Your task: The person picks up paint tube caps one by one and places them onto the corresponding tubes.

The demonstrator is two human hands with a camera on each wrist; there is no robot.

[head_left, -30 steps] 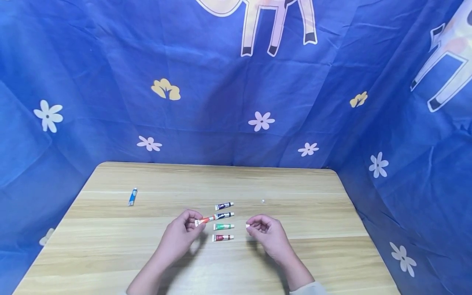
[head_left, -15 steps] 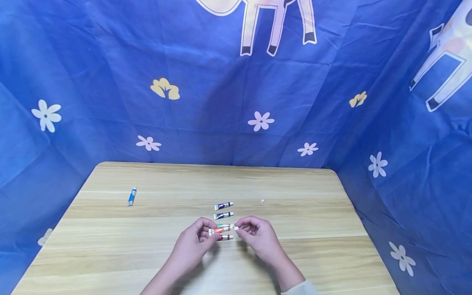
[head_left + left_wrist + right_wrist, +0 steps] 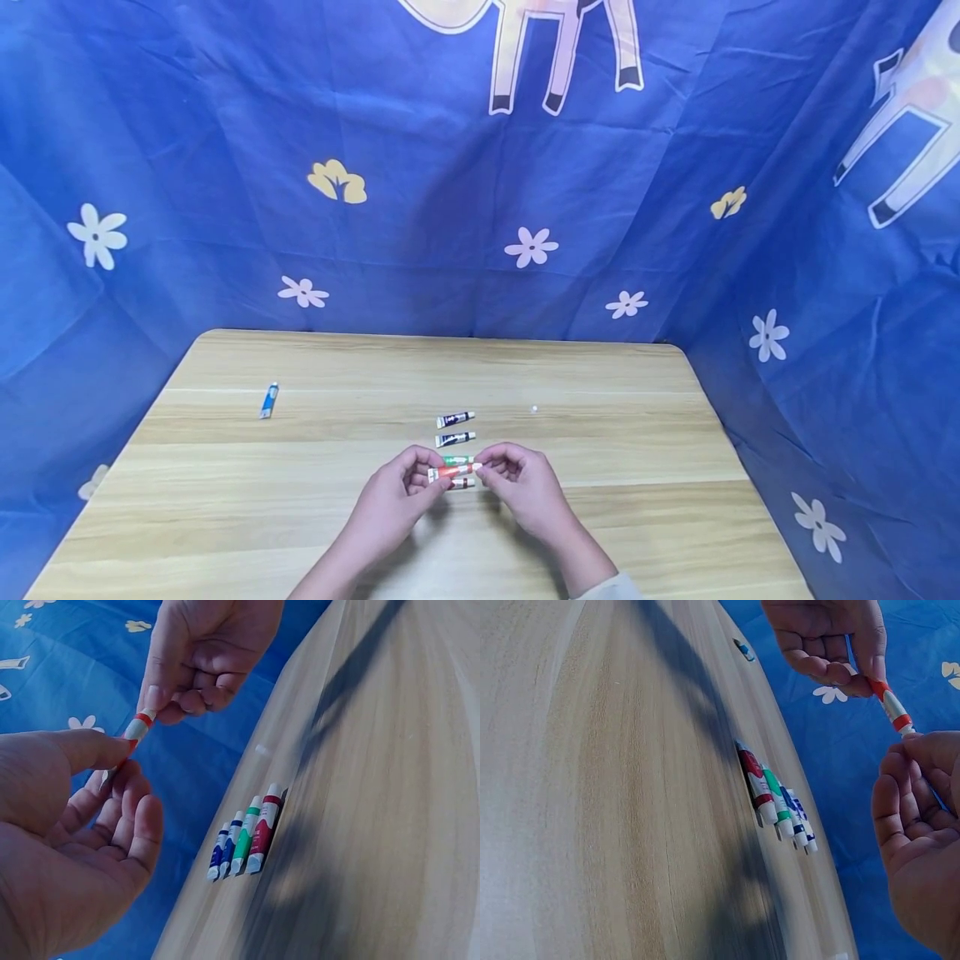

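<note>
An orange-red paint tube (image 3: 452, 472) is held over the wooden table between both hands. My left hand (image 3: 397, 496) pinches its body between thumb and fingers, near the crimped end. At the other end, my right hand (image 3: 528, 492) pinches the small white cap (image 3: 908, 731) at the nozzle, mostly hidden by the fingertips. Below the hands lie a green tube (image 3: 244, 840) and a crimson tube (image 3: 262, 831), both partly covered in the head view. Beyond them, a dark blue tube (image 3: 455, 439) and a purple-blue tube (image 3: 455, 420) lie parallel in the same row.
A light blue tube (image 3: 268, 401) lies apart at the table's left. One small white piece (image 3: 534, 409) sits right of the row. The wooden table (image 3: 660, 517) is backed by a blue patterned curtain (image 3: 420, 275).
My left hand has brought the orange-red tube rightward, while my right hand has come left with the white cap. Cap and nozzle, apart a second ago, now meet.
</note>
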